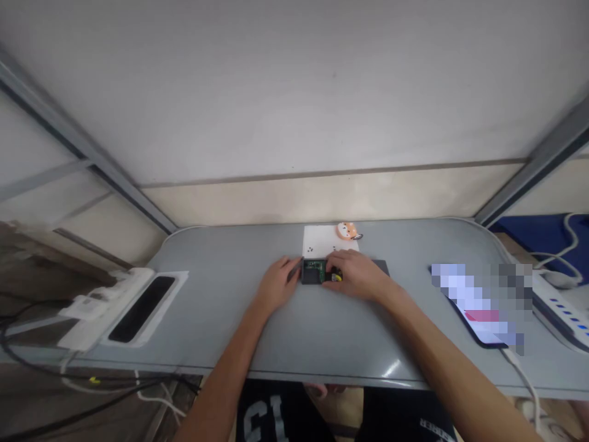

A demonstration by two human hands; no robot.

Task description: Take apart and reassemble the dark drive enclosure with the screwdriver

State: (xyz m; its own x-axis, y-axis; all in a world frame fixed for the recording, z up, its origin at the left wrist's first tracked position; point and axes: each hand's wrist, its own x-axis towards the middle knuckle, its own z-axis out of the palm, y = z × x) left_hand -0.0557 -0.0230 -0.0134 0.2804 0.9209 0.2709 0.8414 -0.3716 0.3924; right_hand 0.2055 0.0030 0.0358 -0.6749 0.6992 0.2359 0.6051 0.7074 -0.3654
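A small black open case (310, 279) lies on the grey table in front of me, with a green circuit board (316, 265) showing inside it. My left hand (277, 283) is closed at its left end, fingers around a thin dark piece (295, 270) whose kind I cannot make out. Across the right part of the case, my right hand (353, 274) grips it between thumb and fingers. A yellow and silver part (337, 278) shows beneath that palm. Beyond the right hand a dark flat piece (381, 266) sticks out, partly covered.
Behind the case lies a white paper (317, 238) with an orange-and-white animal-face trinket (346, 231) on it. A dark phone (142, 309) and white power strip (105, 313) are at left. A lit, cabled phone (478, 313) and another power strip (559, 313) stand right.
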